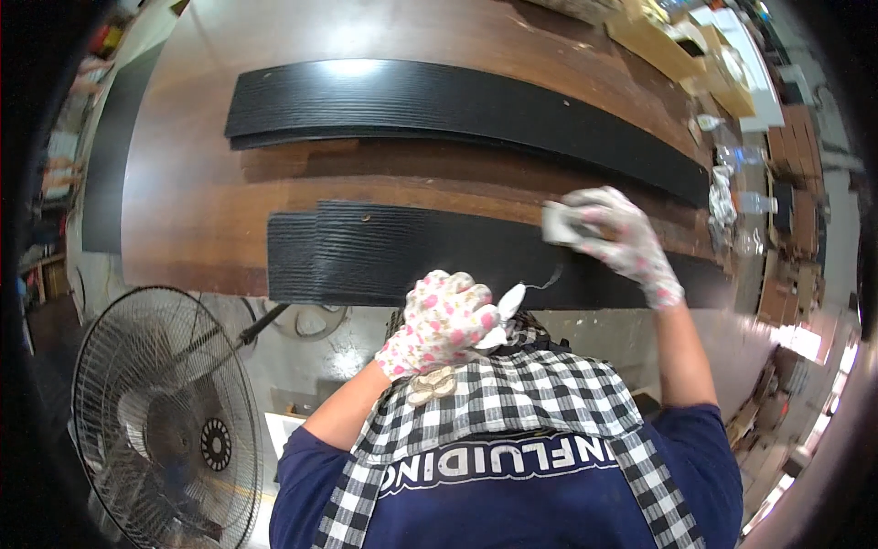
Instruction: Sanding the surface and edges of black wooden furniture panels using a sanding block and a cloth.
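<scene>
My left hand (446, 320), in a white glove with pink flowers, is closed around a small white bottle (510, 302) with a pointed tip, probably a glue bottle. It is at the near edge of a black wood-grained board (393, 247). A thin curved pale line (549, 278) runs over the board from the tip. My right hand (624, 236), in a matching glove, grips a pale grey-white block (558, 224) over the board's far edge, slightly blurred. The block's exact kind cannot be told. Another board's end (291, 256) shows at the left of this one.
Farther back on the brown table (192, 183) lies a stack of long black boards (439, 105). Plastic bottles (754, 201) line the right side, with cardboard boxes (654, 41) at the back right. A caged fan (165, 421) stands at the near left.
</scene>
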Motion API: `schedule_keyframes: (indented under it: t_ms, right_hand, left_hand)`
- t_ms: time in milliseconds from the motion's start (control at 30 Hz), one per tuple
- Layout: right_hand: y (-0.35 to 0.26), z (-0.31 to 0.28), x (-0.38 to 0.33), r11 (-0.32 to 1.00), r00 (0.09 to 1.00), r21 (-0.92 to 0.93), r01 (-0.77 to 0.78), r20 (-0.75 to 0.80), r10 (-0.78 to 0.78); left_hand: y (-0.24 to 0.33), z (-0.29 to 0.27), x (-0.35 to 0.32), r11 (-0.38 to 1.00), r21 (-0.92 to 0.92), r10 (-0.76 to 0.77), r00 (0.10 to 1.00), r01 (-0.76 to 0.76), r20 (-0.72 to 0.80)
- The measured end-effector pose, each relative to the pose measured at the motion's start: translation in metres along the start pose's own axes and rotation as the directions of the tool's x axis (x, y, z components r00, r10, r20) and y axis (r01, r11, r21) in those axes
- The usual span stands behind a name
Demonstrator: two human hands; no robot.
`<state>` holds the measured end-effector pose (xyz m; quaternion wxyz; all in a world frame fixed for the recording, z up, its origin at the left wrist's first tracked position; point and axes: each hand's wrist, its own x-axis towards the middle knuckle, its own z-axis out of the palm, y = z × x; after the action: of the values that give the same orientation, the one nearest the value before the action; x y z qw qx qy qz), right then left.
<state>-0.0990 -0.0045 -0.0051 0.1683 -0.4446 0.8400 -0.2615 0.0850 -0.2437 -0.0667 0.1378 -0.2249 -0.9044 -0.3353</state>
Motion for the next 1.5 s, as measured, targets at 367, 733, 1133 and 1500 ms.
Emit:
schedule_keyframes:
  t_ms: [367,733,1133,1500]
  right_hand:
    - [0.062,-0.045,-0.115,0.917,0.896,0.088,-0.390,-0.193,0.400]
    - [0.041,-0.025,-0.082,0.984,0.968,-0.070,-0.161,-0.206,0.144]
    - [0.063,-0.032,-0.107,0.995,0.968,-0.074,-0.062,-0.247,0.042]
    - [0.153,-0.093,-0.218,0.995,0.962,-0.093,-0.043,-0.274,0.016]
  left_hand:
    - [-0.001,-0.007,0.001,1.000,0.015,-0.003,1.000,0.004,-0.023]
    - [-0.002,-0.006,-0.004,0.988,0.137,-0.068,0.997,0.072,-0.030]
    - [0.076,0.055,0.093,0.997,0.030,-0.073,0.963,0.067,0.260]
    - [0.152,0.155,0.186,0.992,0.102,-0.087,0.988,0.074,0.131]
